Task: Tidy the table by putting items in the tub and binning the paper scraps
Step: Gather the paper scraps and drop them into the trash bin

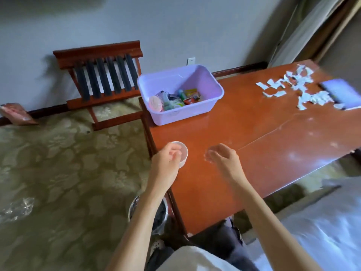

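The left hand [166, 160] curls against the small white cup [182, 153] — grip unclear — at the very edge of the bench [254, 137]; a nudge could knock it floorward. The right hand [224, 158] hangs loose, empty. The tub [195, 75] sits beyond, the paper scraps [289, 89] farther.

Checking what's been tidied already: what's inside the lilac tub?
The lilac tub holds a pink hairbrush, a green bottle, a yellow packet and other small items piled together. Anything beneath the pile is covered.

Glossy wood table [254, 133], smooth plastic tub [195, 112]
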`<state>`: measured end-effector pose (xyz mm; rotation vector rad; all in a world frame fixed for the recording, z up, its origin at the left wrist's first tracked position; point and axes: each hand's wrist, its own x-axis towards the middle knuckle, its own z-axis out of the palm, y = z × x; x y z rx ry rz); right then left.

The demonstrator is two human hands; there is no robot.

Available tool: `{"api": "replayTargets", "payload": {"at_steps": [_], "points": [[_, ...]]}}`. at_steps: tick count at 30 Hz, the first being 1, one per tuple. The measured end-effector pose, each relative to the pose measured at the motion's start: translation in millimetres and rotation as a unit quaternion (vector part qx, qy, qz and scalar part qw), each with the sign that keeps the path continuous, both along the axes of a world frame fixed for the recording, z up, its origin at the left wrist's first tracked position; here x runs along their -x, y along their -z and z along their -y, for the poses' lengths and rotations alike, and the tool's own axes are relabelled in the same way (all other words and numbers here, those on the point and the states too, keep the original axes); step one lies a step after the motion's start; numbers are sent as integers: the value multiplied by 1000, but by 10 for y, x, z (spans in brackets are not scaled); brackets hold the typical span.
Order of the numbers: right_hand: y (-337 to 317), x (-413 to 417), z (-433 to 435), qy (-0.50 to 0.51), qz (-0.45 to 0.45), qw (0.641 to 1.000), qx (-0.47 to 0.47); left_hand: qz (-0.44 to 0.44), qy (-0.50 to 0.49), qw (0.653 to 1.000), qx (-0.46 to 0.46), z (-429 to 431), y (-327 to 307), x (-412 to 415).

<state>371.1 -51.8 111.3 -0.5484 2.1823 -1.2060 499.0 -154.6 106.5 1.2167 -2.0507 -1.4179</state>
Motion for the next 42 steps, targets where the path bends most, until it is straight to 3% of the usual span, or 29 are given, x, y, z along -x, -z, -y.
{"api": "replayTargets", "payload": {"at_steps": [7, 12, 15, 22, 30, 37, 42], "points": [[196, 1367, -453, -32, -30, 998, -52, 75, 61, 995, 12, -581, 132, 1188], [252, 2757, -717, -118, -54, 987, -93, 103, 5, 995, -7, -1062, 216, 2628], [214, 3436, -881, -118, -76, 984, -111, 120, -9, 992, -34, -1295, 223, 3383], [508, 4512, -1273, -142, -84, 959, -231, 174, 18, 983, -50, -1529, 315, 4359], [656, 5199, -1665, -71, -97, 959, -256, 144, 44, 985, -81, -1655, 537, 5175], [784, 6596, -2056, 6, -160, 938, -307, 159, 51, 982, -86, -1933, 659, 6246], [981, 7597, -2238, -60, -194, 931, -304, 182, 9, 980, -80, -2157, 832, 7128]]}}
